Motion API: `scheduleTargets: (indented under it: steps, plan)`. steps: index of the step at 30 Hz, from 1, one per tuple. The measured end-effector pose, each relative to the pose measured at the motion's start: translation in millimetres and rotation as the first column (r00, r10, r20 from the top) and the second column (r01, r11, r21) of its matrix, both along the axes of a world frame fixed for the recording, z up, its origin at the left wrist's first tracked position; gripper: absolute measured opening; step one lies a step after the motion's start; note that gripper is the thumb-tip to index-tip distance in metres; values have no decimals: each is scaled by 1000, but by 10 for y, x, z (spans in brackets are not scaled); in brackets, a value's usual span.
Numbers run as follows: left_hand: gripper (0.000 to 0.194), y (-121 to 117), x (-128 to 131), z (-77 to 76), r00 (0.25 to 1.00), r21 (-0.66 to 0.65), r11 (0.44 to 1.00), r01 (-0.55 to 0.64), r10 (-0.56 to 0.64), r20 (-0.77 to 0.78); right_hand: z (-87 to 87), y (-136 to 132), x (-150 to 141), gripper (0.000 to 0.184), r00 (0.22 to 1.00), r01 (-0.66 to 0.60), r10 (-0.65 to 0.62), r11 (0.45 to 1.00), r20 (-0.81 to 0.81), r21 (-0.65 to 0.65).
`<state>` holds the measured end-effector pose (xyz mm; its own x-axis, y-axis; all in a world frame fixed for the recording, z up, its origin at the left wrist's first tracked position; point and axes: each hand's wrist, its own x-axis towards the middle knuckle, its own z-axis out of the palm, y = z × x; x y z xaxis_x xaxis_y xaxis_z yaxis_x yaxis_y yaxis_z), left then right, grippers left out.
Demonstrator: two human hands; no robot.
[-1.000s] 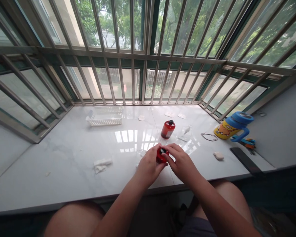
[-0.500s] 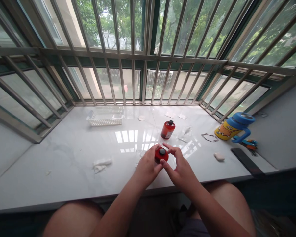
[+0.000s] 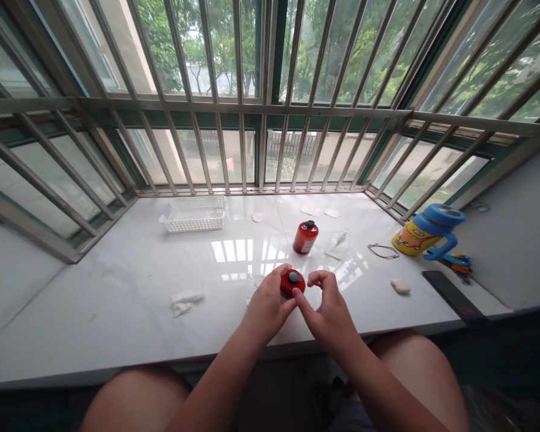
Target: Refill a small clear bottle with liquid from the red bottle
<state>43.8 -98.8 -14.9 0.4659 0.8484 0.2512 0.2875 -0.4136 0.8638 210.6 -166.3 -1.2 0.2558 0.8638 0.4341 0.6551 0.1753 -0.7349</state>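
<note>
My left hand [image 3: 266, 305] is wrapped around a red bottle [image 3: 288, 288] with a black cap, held upright close to the table's front edge. On the bottle's other side is my right hand [image 3: 326, 306], its thumb at the bottle's near shoulder and its bent index finger apart from the bottle. Nothing is gripped in that hand. Just beyond stands a second red bottle [image 3: 305, 239], also black-capped, with a pale label. Some clear plastic is partly hidden behind my left hand.
A white perforated basket [image 3: 193, 223] is at the back left. Crumpled white wrapping [image 3: 186, 302] lies left of my hands, a clear wrapper [image 3: 338, 243] beyond them. To the right are a pale small case [image 3: 400, 287], a phone [image 3: 450, 294], a thin cord loop [image 3: 383, 256] and a yellow-blue flask [image 3: 416, 235].
My right index finger has drawn back and curled away from the bottle, widening the gap there. My left hand keeps its hold. The camera has shifted slightly.
</note>
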Motion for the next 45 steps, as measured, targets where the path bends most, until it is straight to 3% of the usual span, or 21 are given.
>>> scheduleTargets:
  steps: [4, 6, 9, 10, 13, 15, 18, 21, 26, 29, 31, 34, 36, 38, 41, 43, 45]
  plan:
    - [72, -23, 31, -58, 1000, 56, 998, -1, 2, -20, -44, 65, -34, 47, 994, -108, 109, 994, 30, -24]
    - [81, -30, -25, -38, 998, 81, 996, 35, -31, -56, -69, 101, -28, 46, 990, -123, 125, 992, 67, -38]
    - [95, 7, -317, 113, 981, 104, 986, 127, -109, -161, -99, 138, 47, 37, 986, -87, 89, 996, 144, -19]
    - [88, 39, -473, 186, 973, 108, 987, 119, -94, -212, -104, 147, 94, 34, 984, -68, 68, 998, 164, -8]
    - [55, 195, -1046, 381, 914, 123, 986, -116, 155, -376, -89, 170, 299, 33, 982, 8, -8, 1000, 191, 0]
    - [44, 321, -1431, 431, 815, 159, 949, -274, 317, -486, -52, 182, 466, 36, 979, 73, -68, 997, 190, -20]
    - [39, 471, -1859, 361, 641, 126, 927, -354, 339, -689, 39, 189, 713, 41, 962, 171, -156, 984, 225, -48]
    - [34, 549, -2040, 212, 594, 39, 924, -381, 277, -756, 118, 174, 911, 40, 926, 237, -202, 969, 320, -72]
    - [17, 631, -2037, 58, 610, 2, 927, -375, 248, -753, 111, 141, 1099, 37, 851, 274, -209, 959, 481, -67]
    - [14, 661, -2004, 61, 641, 21, 932, -361, 264, -721, 95, 130, 1114, 38, 808, 264, -209, 964, 552, -21]
    - [19, 652, -1958, 107, 678, 41, 940, -337, 273, -682, 126, 117, 1064, 40, 778, 228, -232, 970, 584, 82]
    - [29, 592, -1805, 225, 808, 106, 944, -313, 324, -492, 223, 68, 874, 34, 782, 131, -274, 951, 560, 281]
    - [30, 530, -1635, 308, 894, 162, 932, -323, 357, -272, 283, 20, 671, 28, 833, 37, -215, 941, 510, 336]
    - [26, 459, -1425, 371, 932, 219, 918, -330, 354, -77, 312, -23, 424, 28, 896, -59, -80, 953, 437, 296]
    - [20, 333, -1094, 411, 959, 323, 904, -281, 271, 78, 305, -35, 40, 36, 969, -153, 135, 985, 206, 78]
    - [19, 245, -907, 413, 974, 383, 896, -226, 197, 114, 293, 2, -176, 46, 973, -230, 231, 971, 14, -61]
    - [20, 169, -773, 407, 984, 418, 893, -166, 121, 133, 293, 62, -332, 49, 952, -284, 268, 953, -146, -106]
